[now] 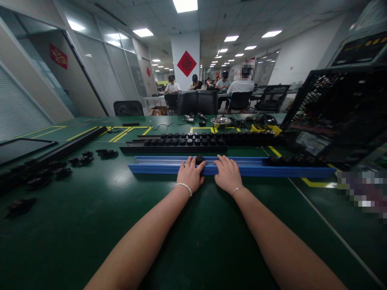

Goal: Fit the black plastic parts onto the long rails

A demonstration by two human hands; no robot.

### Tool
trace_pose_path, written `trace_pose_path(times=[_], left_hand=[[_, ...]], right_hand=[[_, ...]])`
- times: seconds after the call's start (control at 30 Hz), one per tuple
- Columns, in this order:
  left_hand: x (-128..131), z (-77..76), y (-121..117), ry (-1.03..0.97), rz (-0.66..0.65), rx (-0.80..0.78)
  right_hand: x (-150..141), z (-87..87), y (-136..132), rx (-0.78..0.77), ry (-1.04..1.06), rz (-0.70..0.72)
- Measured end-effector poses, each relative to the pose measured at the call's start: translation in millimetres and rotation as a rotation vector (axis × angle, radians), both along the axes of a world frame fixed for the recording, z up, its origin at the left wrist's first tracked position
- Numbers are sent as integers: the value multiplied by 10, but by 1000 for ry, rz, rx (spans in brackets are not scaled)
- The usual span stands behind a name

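Observation:
A long blue channel rail (157, 168) lies crosswise on the green table before me. My left hand (190, 175) is over its middle, fingers bent around a small black part (199, 159) that sits in the channel; the fingertips partly hide it. Just to the right, my right hand (228, 173) grips the rail, fingers over the channel and thumb at the near side. Several similar black parts (296, 161) stand in a row in the rail's right end.
Behind the blue rail are black rails (181, 148) carrying rows of black parts. Loose black parts (81, 158) lie at left near a long black rail (81, 139). A metal bowl (220, 121) stands farther back. An open black computer case (329, 112) rises at right. Several people sit beyond.

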State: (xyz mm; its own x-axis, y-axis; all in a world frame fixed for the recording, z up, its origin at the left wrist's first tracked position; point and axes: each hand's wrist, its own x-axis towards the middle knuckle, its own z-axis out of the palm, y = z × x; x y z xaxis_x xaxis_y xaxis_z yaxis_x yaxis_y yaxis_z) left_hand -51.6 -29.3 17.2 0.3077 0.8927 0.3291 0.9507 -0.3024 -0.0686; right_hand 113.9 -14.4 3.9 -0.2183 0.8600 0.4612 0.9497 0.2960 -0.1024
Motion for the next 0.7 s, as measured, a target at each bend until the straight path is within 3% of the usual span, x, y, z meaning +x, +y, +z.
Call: trace_pose_path(times=[0.7], left_hand=[[-345,62,9,16,41,-46]], right_hand=[[-6,8,-5,-15,22,2]])
